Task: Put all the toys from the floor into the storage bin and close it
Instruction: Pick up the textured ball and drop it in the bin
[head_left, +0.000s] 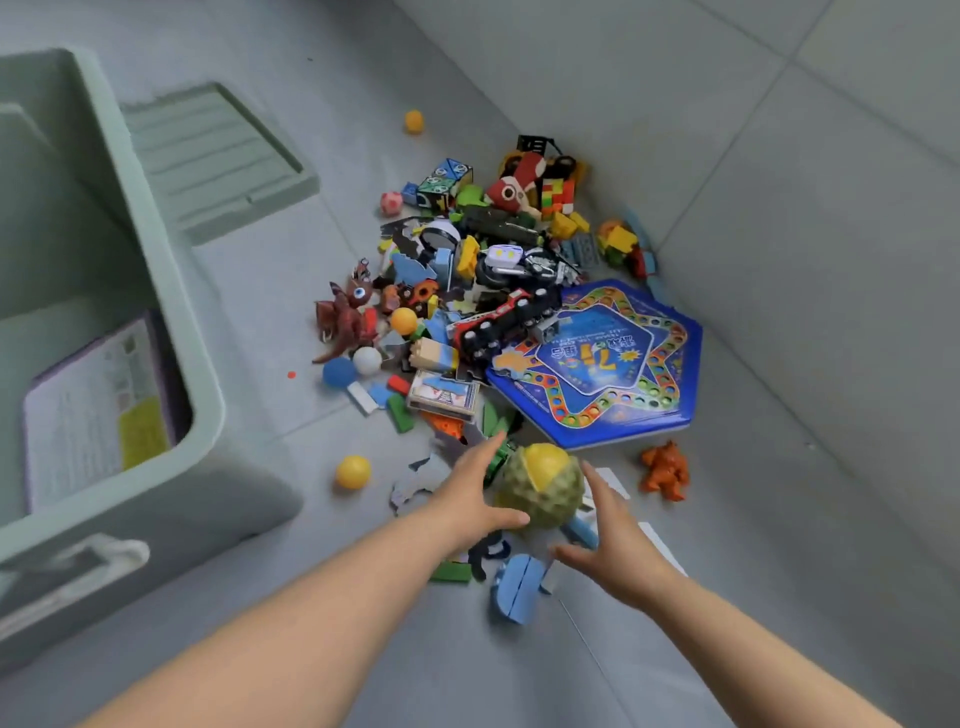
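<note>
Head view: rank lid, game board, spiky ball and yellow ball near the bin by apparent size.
1-2. Game board and lid: look alike; the lid lies farther, so unranked.
3. Spiky ball.
4. Yellow ball.

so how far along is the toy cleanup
Barely started: the storage bin stands open with one flat printed item inside, its lid on the floor behind. The left hand and right hand flank the spiky green ball, fingers open. The toy pile, game board and loose yellow ball remain, then the lid.
</note>
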